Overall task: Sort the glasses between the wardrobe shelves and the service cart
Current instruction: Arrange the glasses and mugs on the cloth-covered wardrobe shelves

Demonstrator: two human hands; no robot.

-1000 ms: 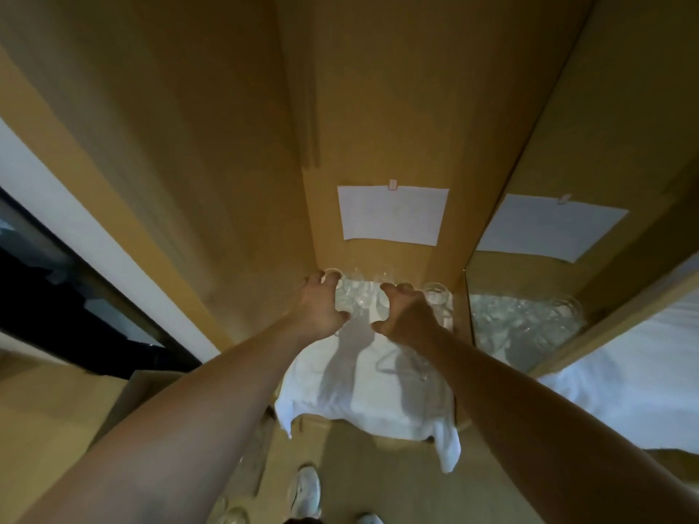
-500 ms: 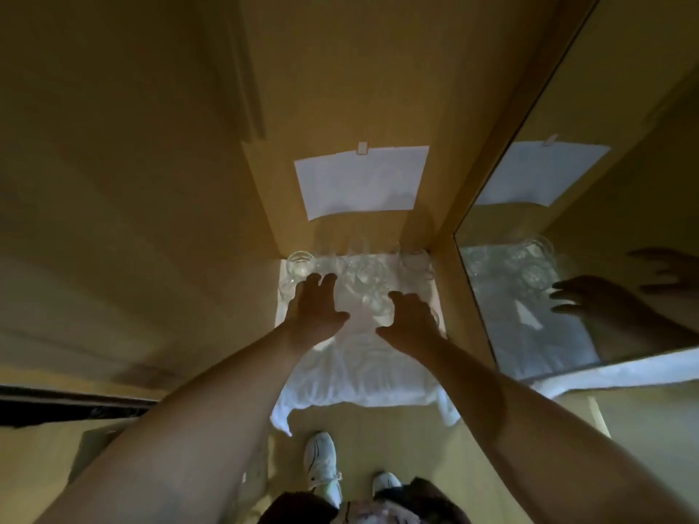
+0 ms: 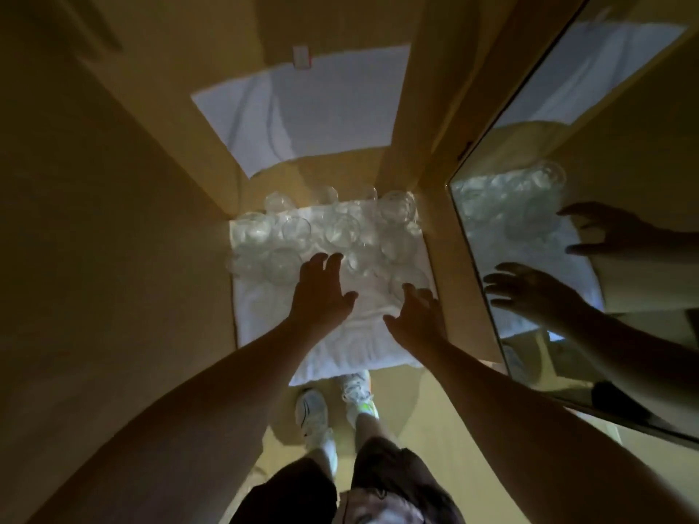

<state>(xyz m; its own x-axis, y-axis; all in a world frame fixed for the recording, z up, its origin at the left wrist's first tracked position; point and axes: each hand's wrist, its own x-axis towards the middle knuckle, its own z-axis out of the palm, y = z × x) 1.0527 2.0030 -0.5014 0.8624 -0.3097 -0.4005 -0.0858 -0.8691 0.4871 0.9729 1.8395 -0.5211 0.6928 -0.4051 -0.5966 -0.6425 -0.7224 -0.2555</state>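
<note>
Head view: left hand (image 3: 321, 296) and right hand (image 3: 418, 319) hover with spread fingers, holding nothing, over white-towelled wardrobe shelf (image 3: 340, 349); clear round glasses (image 3: 325, 236) crowd its back edge. Pick-up step; next needs one glass gripped.

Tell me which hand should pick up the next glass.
Probably the left hand: its open fingertips already reach the glasses on the white cloth. The right hand sits nearer the cloth's edge.

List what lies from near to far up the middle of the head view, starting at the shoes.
shoes → front edge of the white cloth → left hand → cluster of clear glasses → white paper sheet taped to the back panel.
</note>
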